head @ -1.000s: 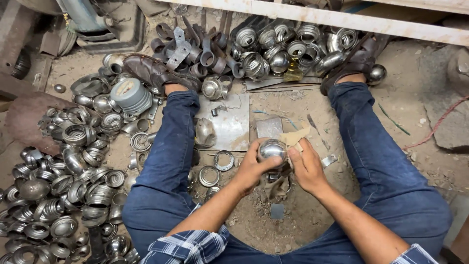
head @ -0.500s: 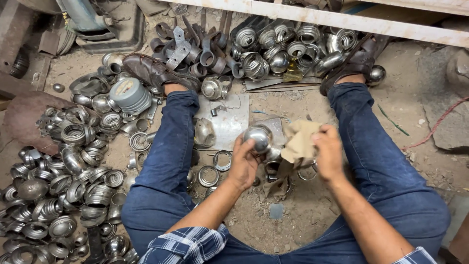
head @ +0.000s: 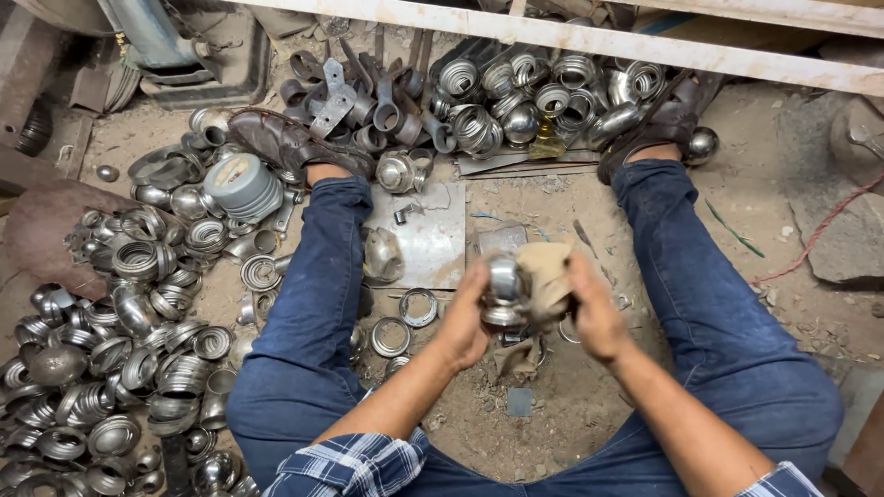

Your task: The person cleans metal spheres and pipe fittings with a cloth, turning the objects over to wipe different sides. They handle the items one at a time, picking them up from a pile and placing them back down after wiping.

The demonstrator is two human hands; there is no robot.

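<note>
I sit on the dirt floor with my legs spread. My left hand (head: 468, 317) grips a shiny round steel ball fitting (head: 505, 287) in front of me. My right hand (head: 589, 308) holds a tan rag (head: 545, 276) pressed against the right side of that fitting. Both hands are blurred by motion. A flat steel plate (head: 428, 241) lies on the ground just beyond the hands, with a dented metal cup (head: 382, 255) on its left edge.
Heaps of ribbed steel rings and caps lie at my left (head: 120, 368) and along the far side (head: 516, 101). A grey stack of discs (head: 241, 186) sits by my left shoe. Loose rings (head: 390, 337) lie between my legs. A pale beam (head: 645, 41) crosses the top.
The fitting was held lower with both hands around it; now my right hand has brought the rag up against it and the hands have shifted slightly, rubbing it.
</note>
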